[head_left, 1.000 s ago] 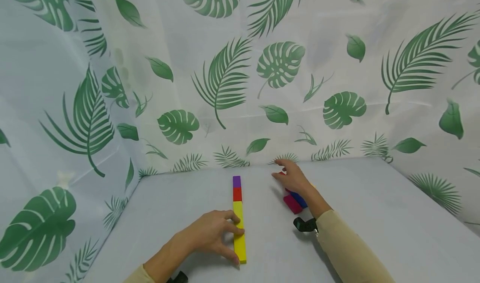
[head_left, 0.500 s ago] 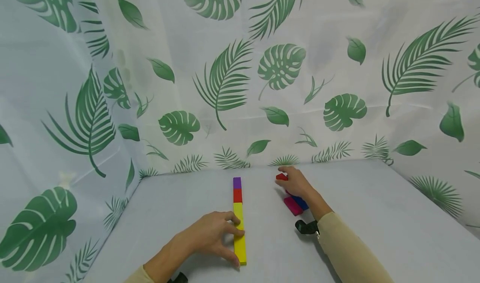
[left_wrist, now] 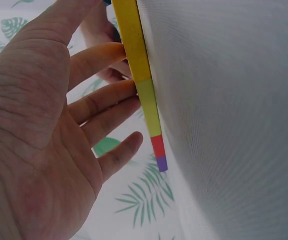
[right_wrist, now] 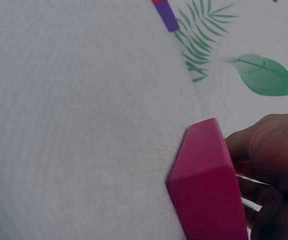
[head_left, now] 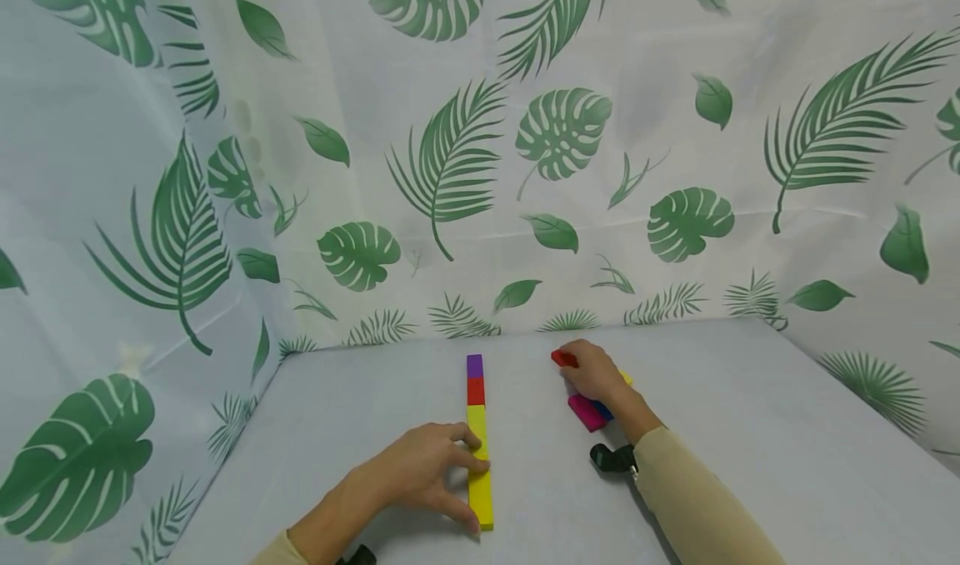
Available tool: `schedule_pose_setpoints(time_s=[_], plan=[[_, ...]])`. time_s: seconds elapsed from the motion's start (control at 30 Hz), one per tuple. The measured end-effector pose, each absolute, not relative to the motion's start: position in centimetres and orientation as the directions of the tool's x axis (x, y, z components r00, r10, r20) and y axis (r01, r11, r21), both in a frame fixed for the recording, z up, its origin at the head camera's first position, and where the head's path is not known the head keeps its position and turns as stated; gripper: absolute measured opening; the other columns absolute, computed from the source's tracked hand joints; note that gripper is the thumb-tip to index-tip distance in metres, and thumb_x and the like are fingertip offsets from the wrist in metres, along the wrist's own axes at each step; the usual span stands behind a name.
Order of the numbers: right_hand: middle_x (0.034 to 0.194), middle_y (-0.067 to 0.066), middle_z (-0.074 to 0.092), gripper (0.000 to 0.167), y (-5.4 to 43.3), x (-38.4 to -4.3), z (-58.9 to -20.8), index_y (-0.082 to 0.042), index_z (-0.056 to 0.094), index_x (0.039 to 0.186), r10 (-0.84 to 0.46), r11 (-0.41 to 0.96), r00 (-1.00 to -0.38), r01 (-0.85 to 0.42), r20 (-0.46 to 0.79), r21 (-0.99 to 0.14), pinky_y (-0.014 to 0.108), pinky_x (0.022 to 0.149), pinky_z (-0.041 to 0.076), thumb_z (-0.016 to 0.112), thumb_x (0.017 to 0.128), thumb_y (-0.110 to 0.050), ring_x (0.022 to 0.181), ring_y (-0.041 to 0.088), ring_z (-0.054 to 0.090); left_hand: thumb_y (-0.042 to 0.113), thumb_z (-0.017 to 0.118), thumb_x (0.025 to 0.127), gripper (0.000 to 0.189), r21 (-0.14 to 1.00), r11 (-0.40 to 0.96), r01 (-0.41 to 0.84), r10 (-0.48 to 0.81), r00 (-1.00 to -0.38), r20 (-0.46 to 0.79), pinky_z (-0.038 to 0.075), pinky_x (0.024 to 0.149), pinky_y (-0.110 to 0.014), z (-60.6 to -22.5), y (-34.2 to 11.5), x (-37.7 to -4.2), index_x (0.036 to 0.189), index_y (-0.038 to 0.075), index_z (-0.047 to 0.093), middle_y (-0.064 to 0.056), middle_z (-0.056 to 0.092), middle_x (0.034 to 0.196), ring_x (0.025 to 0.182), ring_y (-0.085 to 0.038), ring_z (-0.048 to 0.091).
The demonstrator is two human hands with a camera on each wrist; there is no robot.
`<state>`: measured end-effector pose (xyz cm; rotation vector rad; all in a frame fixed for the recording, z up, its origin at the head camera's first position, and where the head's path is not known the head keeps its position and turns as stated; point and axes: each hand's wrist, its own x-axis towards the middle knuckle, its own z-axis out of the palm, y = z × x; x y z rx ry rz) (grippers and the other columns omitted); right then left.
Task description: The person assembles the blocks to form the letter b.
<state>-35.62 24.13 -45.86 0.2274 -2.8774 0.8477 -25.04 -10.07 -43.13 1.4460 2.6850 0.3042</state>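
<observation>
One left hand [head_left: 423,467]: fingers apart, touching the yellow strip [head_left: 482,494].
Right hand [head_left: 594,371]: at a red block [head_left: 560,357]; whether clamped, we cannot tell.

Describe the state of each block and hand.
Left hand: fingers apart, touching the yellow strip
Yellow strip: in line
Middle red block: in line
Purple block: in line
Right hand: fingers curled round outer red block
Outer red block: partly covered
Pink block: lying flat
Blue block: mostly hidden
Other yellow block: mostly hidden

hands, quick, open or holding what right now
Left hand: open, touching the yellow section of the row.
Right hand: closed, holding a red block.
</observation>
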Motion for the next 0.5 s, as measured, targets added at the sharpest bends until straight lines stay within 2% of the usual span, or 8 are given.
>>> schedule_pose_setpoints(time_s=[0.2, 0.5], plan=[[0.140, 0.024, 0.061, 0.046, 24.10, -35.50, -45.80, 0.001, 0.059, 0.143, -0.079, 0.839, -0.985, -0.150, 0.155, -0.523, 0.059, 0.104, 0.052, 0.068, 0.100, -0.012, 0.121, 0.039, 0.059, 0.081, 0.074, 0.074, 0.072, 0.215, 0.544, 0.811, 0.828, -0.560, 0.016, 0.054, 0.104, -0.036, -43.01, -10.03, -25.02, 0.133, 0.039, 0.071, 0.009, 0.062, 0.134, 0.113, -0.009, 0.061], [0.135, 0.023, 0.065, 0.040, 24.02, -35.12, -45.48, 0.001, 0.063, 0.137, -0.073, 0.827, -0.974, -0.180, 0.215, -0.532, 0.057, 0.104, 0.052, 0.068, 0.099, -0.009, 0.118, 0.038, 0.060, 0.081, 0.073, 0.075, 0.072, 0.205, 0.533, 0.821, 0.835, -0.549, 0.028, 0.054, 0.104, -0.037, -43.13, -10.14, -25.06, 0.133, 0.039, 0.071, 0.009, 0.063, 0.133, 0.113, -0.009, 0.061]])
